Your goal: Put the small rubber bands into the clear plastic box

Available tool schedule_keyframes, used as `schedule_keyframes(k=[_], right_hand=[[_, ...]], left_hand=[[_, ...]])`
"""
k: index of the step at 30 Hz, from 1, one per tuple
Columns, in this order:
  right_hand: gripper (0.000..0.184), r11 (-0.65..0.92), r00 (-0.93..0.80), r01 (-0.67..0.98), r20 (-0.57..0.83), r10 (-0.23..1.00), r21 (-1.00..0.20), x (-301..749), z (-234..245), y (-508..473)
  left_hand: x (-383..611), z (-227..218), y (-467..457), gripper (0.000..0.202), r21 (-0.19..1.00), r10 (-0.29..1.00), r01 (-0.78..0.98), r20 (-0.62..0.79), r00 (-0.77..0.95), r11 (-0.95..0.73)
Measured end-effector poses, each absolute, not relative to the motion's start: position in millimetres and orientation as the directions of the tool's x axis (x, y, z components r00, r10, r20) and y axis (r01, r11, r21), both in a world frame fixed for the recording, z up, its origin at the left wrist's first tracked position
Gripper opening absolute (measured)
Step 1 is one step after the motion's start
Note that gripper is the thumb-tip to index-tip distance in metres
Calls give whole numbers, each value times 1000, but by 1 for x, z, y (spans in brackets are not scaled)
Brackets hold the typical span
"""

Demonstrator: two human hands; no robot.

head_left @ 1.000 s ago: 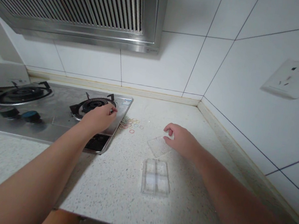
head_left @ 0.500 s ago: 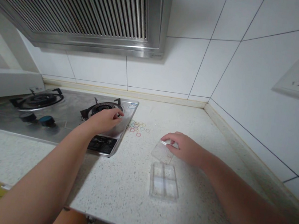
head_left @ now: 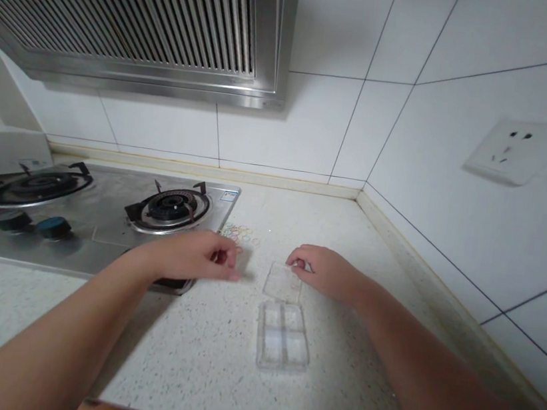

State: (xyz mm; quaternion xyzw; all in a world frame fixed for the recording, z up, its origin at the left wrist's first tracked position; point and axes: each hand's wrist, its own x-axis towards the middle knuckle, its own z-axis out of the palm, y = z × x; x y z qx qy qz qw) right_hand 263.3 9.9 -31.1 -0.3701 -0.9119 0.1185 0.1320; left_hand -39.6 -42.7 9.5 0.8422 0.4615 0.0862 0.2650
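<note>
A clear plastic box (head_left: 284, 335) with four compartments lies on the speckled counter (head_left: 214, 352). Its clear lid (head_left: 282, 282) stands tilted up at the far end, and my right hand (head_left: 322, 271) pinches the lid's top edge. A small heap of coloured rubber bands (head_left: 239, 233) lies by the hob's right corner. My left hand (head_left: 200, 259) hovers just in front of the bands, left of the lid, with fingers curled together; a small reddish band seems to show between them, but I cannot be sure.
A steel gas hob (head_left: 81, 213) with two burners and knobs fills the left of the counter. An extractor hood (head_left: 136, 19) hangs above it. White tiled walls meet in the corner, with a socket (head_left: 507, 152) on the right wall.
My left hand has drawn back from the right burner to the counter near the bands. My right hand has raised the clear lid from flat to tilted.
</note>
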Motion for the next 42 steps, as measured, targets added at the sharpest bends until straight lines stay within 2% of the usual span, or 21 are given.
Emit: schedule_keyframes(k=[3, 5, 11, 15, 23, 31, 37, 39, 41, 42], right_hand=[[19, 699, -687, 649, 163, 708, -300, 262, -31, 10], [19, 698, -683, 653, 169, 710, -292, 262, -31, 10], [21, 707, -691, 648, 171, 702, -283, 261, -33, 6], [24, 706, -692, 646, 166, 702, -291, 262, -22, 0], [24, 692, -699, 652, 107, 707, -310, 281, 20, -5], [17, 655, -638, 654, 190, 746, -379, 301, -17, -4], [22, 645, -623, 639, 210, 753, -419, 301, -36, -5], [16, 658, -644, 627, 198, 739, -417, 300, -37, -5], [10, 656, -652, 630, 176, 738, -416, 299, -36, -4], [9, 648, -649, 637, 164, 743, -417, 299, -36, -4]], left_hand=[[-11, 12, -66, 51, 565, 679, 652, -206, 704, -505], [3, 11, -79, 58, 547, 627, 609, -185, 757, -574], [24, 4, -95, 75, 267, 719, 712, -90, 689, -649], [32, -1, -98, 89, 222, 735, 731, -84, 673, -645], [43, -10, -90, 82, 263, 685, 644, 101, 722, -718], [54, -22, -87, 76, 387, 683, 589, 171, 711, -710], [60, -19, -89, 84, 324, 657, 589, 166, 736, -741], [55, -6, -85, 88, 284, 643, 589, 159, 750, -757], [45, 11, -74, 82, 232, 664, 625, 164, 730, -745], [38, 19, -66, 73, 192, 688, 662, 161, 707, -725]])
